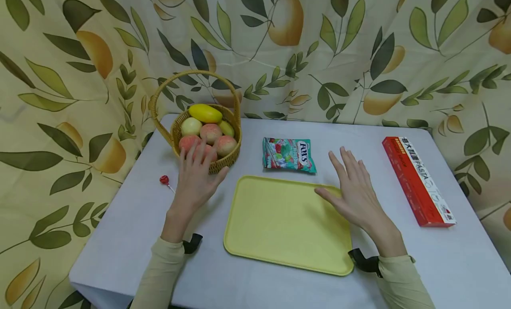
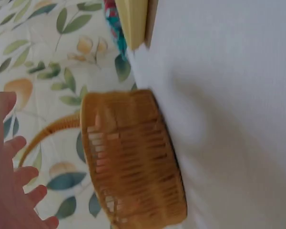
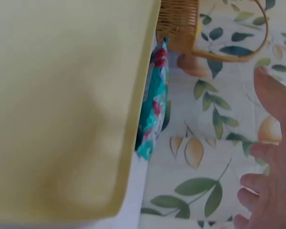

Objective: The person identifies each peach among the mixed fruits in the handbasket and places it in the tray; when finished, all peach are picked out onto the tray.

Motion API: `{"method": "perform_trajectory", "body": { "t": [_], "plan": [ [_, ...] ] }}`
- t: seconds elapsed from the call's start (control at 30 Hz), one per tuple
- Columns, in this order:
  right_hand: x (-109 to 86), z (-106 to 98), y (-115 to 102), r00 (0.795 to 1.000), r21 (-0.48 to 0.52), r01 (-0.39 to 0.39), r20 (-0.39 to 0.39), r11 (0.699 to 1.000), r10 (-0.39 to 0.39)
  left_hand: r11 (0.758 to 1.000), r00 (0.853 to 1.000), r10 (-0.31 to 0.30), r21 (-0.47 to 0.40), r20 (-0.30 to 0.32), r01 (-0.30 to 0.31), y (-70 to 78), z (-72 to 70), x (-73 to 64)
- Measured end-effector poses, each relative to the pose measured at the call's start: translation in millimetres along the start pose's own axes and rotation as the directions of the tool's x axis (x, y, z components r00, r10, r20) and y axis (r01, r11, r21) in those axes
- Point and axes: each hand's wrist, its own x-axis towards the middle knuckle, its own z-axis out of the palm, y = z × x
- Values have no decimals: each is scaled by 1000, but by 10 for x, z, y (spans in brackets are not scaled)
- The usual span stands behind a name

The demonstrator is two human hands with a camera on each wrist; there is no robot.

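My left hand [image 1: 198, 182] hovers at the near side of a wicker basket [image 1: 233, 157], fingers spread and nothing held. Its fingertips overlap the peaches [image 1: 189, 142] in the head view, but the left wrist view has the hand [image 2: 16, 176] apart from the basket's woven wall [image 2: 133, 157]. In the basket lie several peaches, a pale round fruit [image 1: 191, 126] and a yellow mango-like fruit [image 1: 205, 113]. Over the right edge of a yellow tray [image 1: 287, 224], my right hand [image 1: 355, 196] is raised with straight fingers, holding nothing.
Behind the tray lies a teal FOX'S candy bag [image 1: 288, 154]. A red pasta box [image 1: 417, 180] is on the table's right side. Left of my left hand is a red lollipop [image 1: 164, 180]. The basket's tall handle [image 1: 191, 72] arches up near the patterned cloth backdrop.
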Motion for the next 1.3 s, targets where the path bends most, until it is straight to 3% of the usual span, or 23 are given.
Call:
{"method": "perform_trajectory", "body": {
  "t": [0.2, 0.37, 0.5, 0.63, 0.77, 0.87, 1.1, 1.3],
  "plan": [
    [363, 68, -191, 995, -17, 83, 56, 996, -82, 992, 993, -108, -73, -41, 105, -259, -182, 29],
    [742, 176, -450, 975, 25, 187, 117, 982, -189, 960, 964, -238, -178, -119, 215, -511, -370, 94],
    [1042, 326, -692, 949, 42, 275, 149, 961, -278, 904, 924, -347, -320, -158, 284, -680, -457, 150],
    [1322, 520, -978, 907, 39, 373, 197, 927, -373, 833, 901, -419, -442, -111, 333, -782, -494, 199],
    [1585, 726, -1298, 861, 43, 441, 263, 897, -436, 766, 890, -455, -522, -30, 374, -828, -499, 207],
    [1775, 860, -1506, 842, 28, 461, 303, 887, -447, 728, 885, -465, -562, 16, 393, -853, -472, 211],
    [2084, 1109, -1776, 820, -48, 474, 388, 879, -421, 695, 880, -469, -587, 67, 415, -878, -396, 216],
    [2156, 1211, -1826, 825, -86, 465, 403, 881, -397, 677, 882, -461, -603, 101, 423, -861, -421, 216]
  ]
}}
